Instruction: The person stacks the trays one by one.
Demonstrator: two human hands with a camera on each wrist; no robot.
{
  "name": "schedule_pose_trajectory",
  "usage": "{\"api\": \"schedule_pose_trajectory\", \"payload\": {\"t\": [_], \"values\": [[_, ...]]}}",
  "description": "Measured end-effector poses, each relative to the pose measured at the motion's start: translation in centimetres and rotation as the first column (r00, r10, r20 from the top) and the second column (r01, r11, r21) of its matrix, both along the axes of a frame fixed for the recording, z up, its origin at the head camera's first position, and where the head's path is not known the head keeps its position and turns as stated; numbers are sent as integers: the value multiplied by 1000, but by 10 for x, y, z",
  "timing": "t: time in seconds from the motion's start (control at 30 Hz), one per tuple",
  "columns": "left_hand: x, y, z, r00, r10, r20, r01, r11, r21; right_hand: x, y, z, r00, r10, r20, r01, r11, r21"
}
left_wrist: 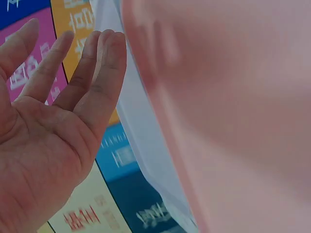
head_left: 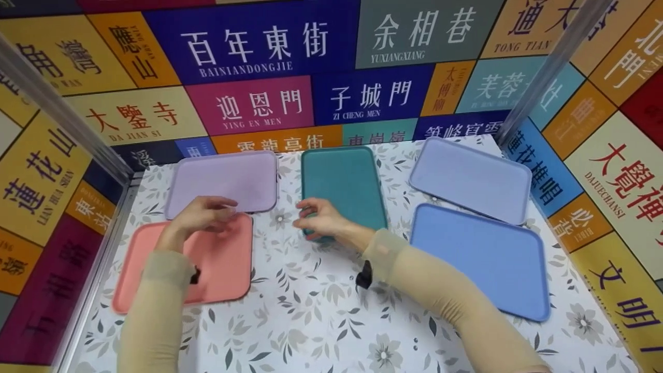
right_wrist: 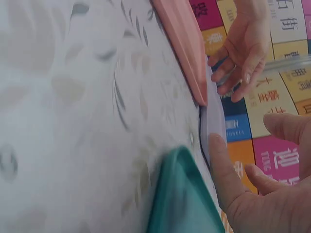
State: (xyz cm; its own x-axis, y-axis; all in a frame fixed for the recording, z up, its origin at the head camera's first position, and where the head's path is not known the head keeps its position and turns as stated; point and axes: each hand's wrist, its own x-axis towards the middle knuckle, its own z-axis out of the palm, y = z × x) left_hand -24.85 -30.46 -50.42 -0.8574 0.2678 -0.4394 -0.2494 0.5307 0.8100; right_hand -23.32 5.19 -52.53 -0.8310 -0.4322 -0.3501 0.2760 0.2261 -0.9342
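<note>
My left hand (head_left: 204,215) hovers over the upper part of the pink tray (head_left: 222,264), close to the lilac tray (head_left: 228,178) behind it. In the left wrist view its fingers (left_wrist: 104,73) are spread and relaxed, with nothing in them. My right hand (head_left: 323,220) is above the near left corner of the dark green tray (head_left: 342,176). The right wrist view has its thumb and fingers (right_wrist: 226,170) apart and holding nothing, with the green tray's corner below them. All the visible trays lie flat.
On the right side, a pale periwinkle tray (head_left: 474,178) lies behind a blue tray (head_left: 481,259). A white cloth with grey leaves (head_left: 311,321) covers the table. Panels with Chinese lettering (head_left: 254,41) and metal posts (head_left: 559,62) stand around the back and sides.
</note>
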Motion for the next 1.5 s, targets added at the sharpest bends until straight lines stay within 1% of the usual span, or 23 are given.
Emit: {"api": "schedule_pose_trajectory", "payload": {"t": [0.1,0.23,0.4,0.6,0.7,0.77,0.83,0.87,0.97,1.07,1.13,1.23,1.33,1.43,1.47,1.5], "values": [[9,-20,1,999,33,14,-33,999,3,9,-19,-3,1000,13,11,-13,999,-31],[22,-48,0,999,53,11,-53,999,4,18,-41,-6,999,7,36,-5,998,-57],[38,-83,-1,998,65,9,-65,997,-52,26,-63,-10,997,-18,80,24,997,-74],[60,-121,-1,995,99,6,-98,991,-92,36,-89,-16,992,-52,114,59,996,-63],[69,-135,-3,994,97,39,-93,990,-105,42,-99,-17,990,-64,124,71,996,-51],[75,-143,-3,994,89,62,-81,989,-120,46,-104,-17,989,-69,129,75,996,-41],[80,-151,-3,992,98,82,-86,987,-134,50,-108,-18,987,-80,139,85,996,-33],[82,-154,-2,989,114,94,-100,984,-146,52,-111,-18,986,-85,140,90,996,-28],[88,-165,0,981,167,97,-147,972,-185,56,-118,-19,984,-104,145,107,994,-15],[92,-174,2,968,228,105,-198,951,-239,58,-123,-20,982,-118,145,121,993,-14],[94,-177,2,961,250,117,-211,938,-276,59,-125,-22,982,-119,149,124,992,-24],[96,-180,-1,949,280,146,-227,925,-304,61,-127,-23,982,-122,143,127,991,-29],[97,-184,-5,942,294,164,-236,923,-304,62,-129,-23,984,-126,124,131,991,-29],[98,-187,-8,937,306,168,-247,921,-303,63,-131,-24,989,-132,69,133,991,-10],[99,-187,-8,933,313,178,-252,921,-297,64,-132,-25,990,-134,51,134,991,-4],[99,-186,-9,926,328,185,-264,916,-302,64,-133,-26,990,-136,33,136,991,5]]}}
